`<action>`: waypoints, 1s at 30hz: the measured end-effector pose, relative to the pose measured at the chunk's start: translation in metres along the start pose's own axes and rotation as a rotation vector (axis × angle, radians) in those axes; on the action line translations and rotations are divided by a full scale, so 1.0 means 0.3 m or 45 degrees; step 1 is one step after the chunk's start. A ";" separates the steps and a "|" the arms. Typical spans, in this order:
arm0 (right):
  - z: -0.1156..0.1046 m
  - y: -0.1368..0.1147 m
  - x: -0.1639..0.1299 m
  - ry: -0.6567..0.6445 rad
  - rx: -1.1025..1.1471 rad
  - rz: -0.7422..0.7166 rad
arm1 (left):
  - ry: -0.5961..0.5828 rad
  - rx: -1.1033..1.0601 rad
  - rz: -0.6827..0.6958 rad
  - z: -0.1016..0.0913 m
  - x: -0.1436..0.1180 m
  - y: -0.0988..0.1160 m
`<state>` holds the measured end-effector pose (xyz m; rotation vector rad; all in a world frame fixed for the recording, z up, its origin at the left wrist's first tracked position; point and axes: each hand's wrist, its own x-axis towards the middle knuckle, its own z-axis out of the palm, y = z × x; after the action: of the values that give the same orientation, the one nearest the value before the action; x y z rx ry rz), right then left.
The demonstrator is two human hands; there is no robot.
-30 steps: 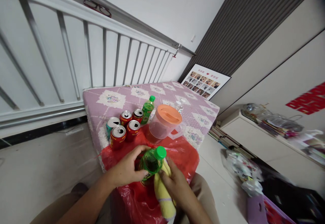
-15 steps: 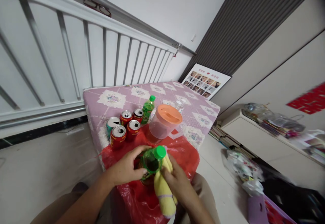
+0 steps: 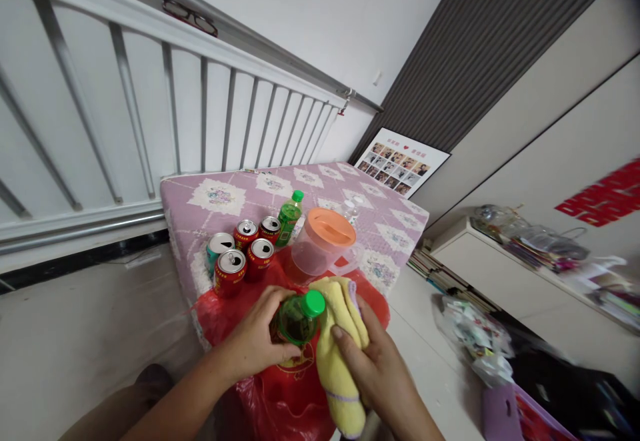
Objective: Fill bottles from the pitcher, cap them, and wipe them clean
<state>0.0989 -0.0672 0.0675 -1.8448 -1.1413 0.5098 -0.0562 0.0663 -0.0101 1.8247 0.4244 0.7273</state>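
My left hand [image 3: 267,334] is wrapped round a green plastic bottle [image 3: 295,319] with a bright green cap, tilted toward the right. In my right hand [image 3: 373,351] is a folded yellow cloth [image 3: 336,354] with purple edging, held just right of the bottle. Beneath both lies a red plastic bag [image 3: 280,397] spread over the near end of the table. Beyond my hands stands a clear pitcher [image 3: 313,251] with an orange lid. A second green bottle [image 3: 289,222] is upright to its left.
Several opened drink cans, among them a red can [image 3: 231,271] and a teal can [image 3: 220,246], cluster at the table's left edge. A patterned cloth [image 3: 270,182] covers the table, alongside a white radiator [image 3: 215,114]. A photo board [image 3: 400,161] leans behind. At right are a cabinet [image 3: 480,254] and purple bin [image 3: 500,414].
My right hand has drawn the yellow cloth to the right, off the bottle's side, and more of the cloth shows. My left hand still grips the bottle in nearly the same place.
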 end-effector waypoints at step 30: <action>0.041 0.010 -0.034 0.035 -0.472 -0.419 | -0.031 -0.070 -0.074 0.001 0.000 0.013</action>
<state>0.0867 -0.0709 0.0575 -1.9064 -1.5642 0.0853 -0.0562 0.0646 -0.0066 1.7608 0.4355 0.6696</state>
